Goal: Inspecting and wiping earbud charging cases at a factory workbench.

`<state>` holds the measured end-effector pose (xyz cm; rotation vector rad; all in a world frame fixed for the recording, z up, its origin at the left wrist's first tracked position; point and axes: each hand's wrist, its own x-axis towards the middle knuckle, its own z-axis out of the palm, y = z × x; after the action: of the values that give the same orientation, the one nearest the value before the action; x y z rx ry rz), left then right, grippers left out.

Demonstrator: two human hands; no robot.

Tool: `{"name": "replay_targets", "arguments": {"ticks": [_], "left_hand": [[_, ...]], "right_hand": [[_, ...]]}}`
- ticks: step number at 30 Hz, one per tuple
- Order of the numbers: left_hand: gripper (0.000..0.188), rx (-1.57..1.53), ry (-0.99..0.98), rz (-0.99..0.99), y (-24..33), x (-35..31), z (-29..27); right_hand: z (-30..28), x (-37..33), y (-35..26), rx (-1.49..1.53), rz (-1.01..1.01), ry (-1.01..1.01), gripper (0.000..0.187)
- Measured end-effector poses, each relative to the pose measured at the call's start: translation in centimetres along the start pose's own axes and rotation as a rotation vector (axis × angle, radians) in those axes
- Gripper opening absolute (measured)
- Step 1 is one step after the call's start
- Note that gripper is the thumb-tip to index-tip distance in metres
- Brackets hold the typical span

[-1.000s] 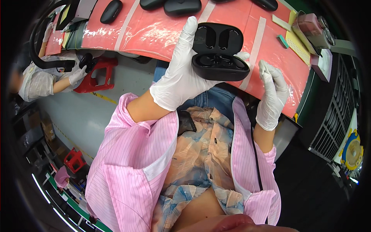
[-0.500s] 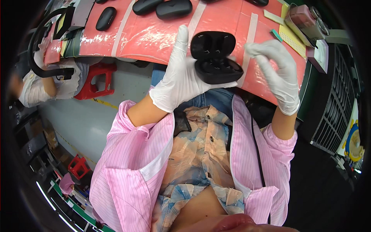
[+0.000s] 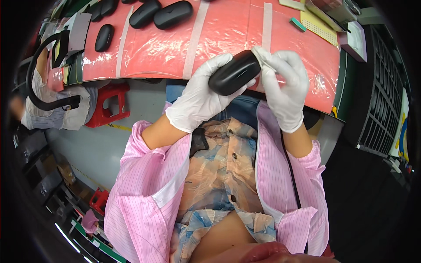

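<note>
My left hand (image 3: 195, 94), in a white glove, grips a glossy black earphone case (image 3: 236, 73) from below and behind. Its lid is down, and the rounded case lies tilted, right end higher. My gloved right hand (image 3: 285, 87) is at that right end, with thumb and fingers drawn together and white fingertips touching the edge of the case. Whether a small thing is pinched in those fingertips cannot be made out. More black cases lie on the red table mat (image 3: 232, 35), including a single case (image 3: 104, 37) and a larger one (image 3: 173, 14).
Pale tape strips cross the mat. A green block (image 3: 297, 24) and a yellow perforated sheet (image 3: 319, 27) lie at the far right. A black curved arm (image 3: 33, 72) stands at left, near another person and a red stool (image 3: 109, 103). A black grille (image 3: 380, 94) is at right.
The earphone case was open on my left palm; its lid is now down and my left fingers wrap it. My right hand has moved left, reaching the end of the case.
</note>
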<state>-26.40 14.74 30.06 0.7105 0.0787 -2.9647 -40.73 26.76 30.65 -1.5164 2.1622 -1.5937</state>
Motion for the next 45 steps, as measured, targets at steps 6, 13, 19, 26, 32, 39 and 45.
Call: {"name": "replay_targets", "arguments": {"ticks": [6,13,19,26,32,39,45], "left_hand": [[0.042,0.140,-0.013,-0.006,0.1,-0.2,0.8],[0.076,1.496,0.072,0.861,-1.1,-0.2,0.9],[0.074,2.025,0.197,1.291,-0.4,0.1,1.6],[0.079,1.845,0.075,1.368,-0.3,-0.7,0.9],[0.086,1.939,0.108,1.371,-0.5,-0.7,2.2],[0.093,2.031,0.197,1.478,-0.1,-0.7,2.0],[0.081,2.144,0.122,1.441,0.0,-1.3,1.4]], "right_hand": [[0.3,-0.4,0.9,0.544,0.428,-0.117,0.027],[-0.8,-0.6,0.8,0.910,0.964,-0.183,0.034],[1.2,-0.3,-1.4,0.127,0.232,0.023,0.037],[1.4,-0.3,-1.9,0.299,0.249,-0.107,0.031],[1.6,0.1,-2.2,1.028,0.748,-0.005,0.019],[0.9,0.1,-3.3,-0.213,-0.222,0.060,0.039],[1.3,0.1,-2.9,0.694,0.627,-0.045,0.031]]}}
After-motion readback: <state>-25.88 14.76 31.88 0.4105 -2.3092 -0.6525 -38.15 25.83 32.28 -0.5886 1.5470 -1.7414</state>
